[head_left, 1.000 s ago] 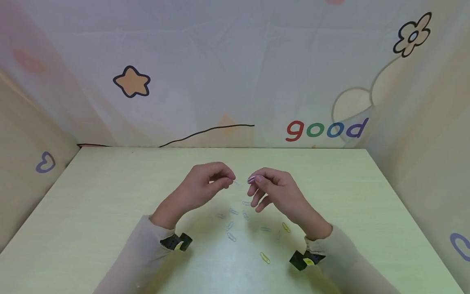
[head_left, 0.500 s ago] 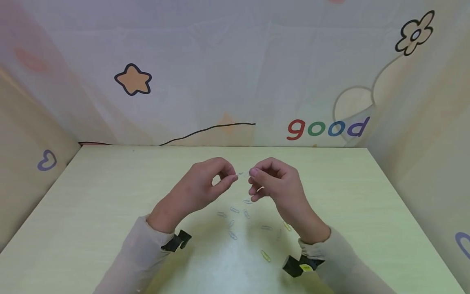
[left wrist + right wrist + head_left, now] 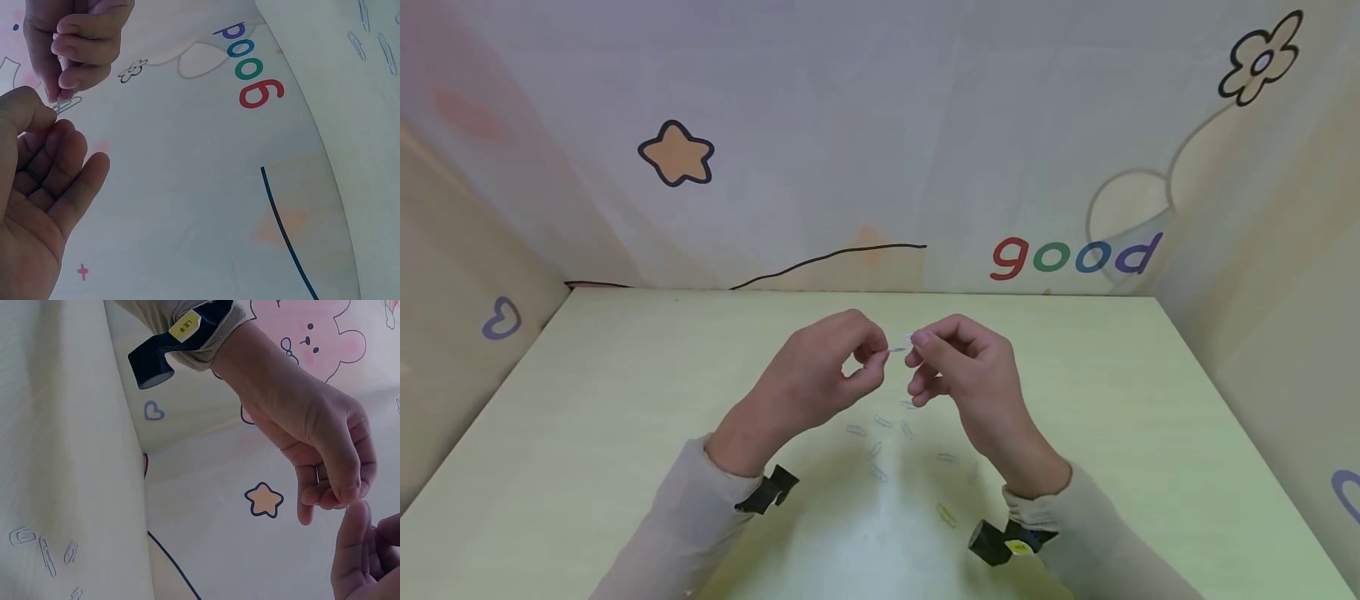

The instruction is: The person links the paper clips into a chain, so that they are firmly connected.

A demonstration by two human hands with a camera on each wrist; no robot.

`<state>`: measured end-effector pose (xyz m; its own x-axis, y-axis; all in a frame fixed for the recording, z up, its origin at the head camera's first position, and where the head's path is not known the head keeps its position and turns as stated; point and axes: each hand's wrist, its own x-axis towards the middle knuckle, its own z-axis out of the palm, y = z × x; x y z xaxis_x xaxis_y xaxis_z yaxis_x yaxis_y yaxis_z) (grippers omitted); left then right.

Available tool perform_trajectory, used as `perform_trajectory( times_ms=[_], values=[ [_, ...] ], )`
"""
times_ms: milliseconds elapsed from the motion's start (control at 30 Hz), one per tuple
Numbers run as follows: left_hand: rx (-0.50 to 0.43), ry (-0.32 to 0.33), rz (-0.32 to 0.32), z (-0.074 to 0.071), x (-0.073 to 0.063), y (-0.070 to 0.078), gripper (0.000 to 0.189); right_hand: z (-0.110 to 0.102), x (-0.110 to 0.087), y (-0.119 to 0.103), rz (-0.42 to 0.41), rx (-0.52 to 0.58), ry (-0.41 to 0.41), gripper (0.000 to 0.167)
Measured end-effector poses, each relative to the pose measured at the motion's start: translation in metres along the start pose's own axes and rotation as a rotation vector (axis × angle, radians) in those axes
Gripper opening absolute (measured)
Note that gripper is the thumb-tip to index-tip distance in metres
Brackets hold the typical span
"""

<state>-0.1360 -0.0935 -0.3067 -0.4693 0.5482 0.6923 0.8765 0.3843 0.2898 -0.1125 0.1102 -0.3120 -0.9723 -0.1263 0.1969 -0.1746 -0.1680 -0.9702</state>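
Above the table, my left hand (image 3: 812, 371) pinches a pale paper clip (image 3: 897, 349) between thumb and forefinger, its free end pointing right. Facing it closely, my right hand (image 3: 970, 375) pinches another thin clip (image 3: 909, 337) at its fingertips, mostly covered by them. In the left wrist view, a silver wire clip (image 3: 70, 104) shows right where the fingertips of both hands come together. The right wrist view has my left hand (image 3: 312, 431) over my right hand (image 3: 359, 556), with the clips hidden by the fingers.
Several pale paper clips (image 3: 856, 431) lie scattered on the light table (image 3: 647, 400) below the hands. A yellow-green paper clip (image 3: 946, 516) lies nearer the front. A printed curtain (image 3: 820, 150) closes off the back and sides.
Both hands have risen slightly and drawn nearer each other, the clip ends now close together. The right fingers have turned inward. One yellow clip has gone out of sight behind the right wrist.
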Motion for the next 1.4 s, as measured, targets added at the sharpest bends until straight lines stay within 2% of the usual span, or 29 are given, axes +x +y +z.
perform_trajectory(
  times_ms=[300,600,733,833,1000,1233,1400],
  values=[
    [0.022,0.02,0.034,0.001,0.002,-0.001,0.016,0.001,-0.001,0.0,-0.008,0.015,-0.003,0.01],
    [-0.037,0.073,0.087,0.003,0.002,-0.003,0.018,0.002,0.0,0.001,-0.031,-0.109,0.059,0.012],
    [-0.075,0.098,0.088,0.003,0.002,-0.004,0.018,-0.001,0.001,0.001,-0.027,-0.125,0.075,0.012],
    [-0.083,0.087,0.058,0.003,-0.001,-0.005,0.018,-0.002,0.0,-0.001,-0.043,-0.115,0.068,0.012],
    [-0.078,0.034,-0.03,0.003,-0.008,-0.005,0.017,-0.001,-0.001,-0.006,-0.073,-0.107,0.029,0.012],
    [-0.051,-0.029,-0.114,0.001,-0.016,-0.009,0.012,-0.004,0.003,-0.017,-0.072,-0.258,-0.063,0.014],
    [-0.054,-0.07,-0.184,0.002,-0.02,-0.01,0.016,-0.005,0.006,-0.024,-0.065,-0.332,-0.09,0.013]
  ],
)
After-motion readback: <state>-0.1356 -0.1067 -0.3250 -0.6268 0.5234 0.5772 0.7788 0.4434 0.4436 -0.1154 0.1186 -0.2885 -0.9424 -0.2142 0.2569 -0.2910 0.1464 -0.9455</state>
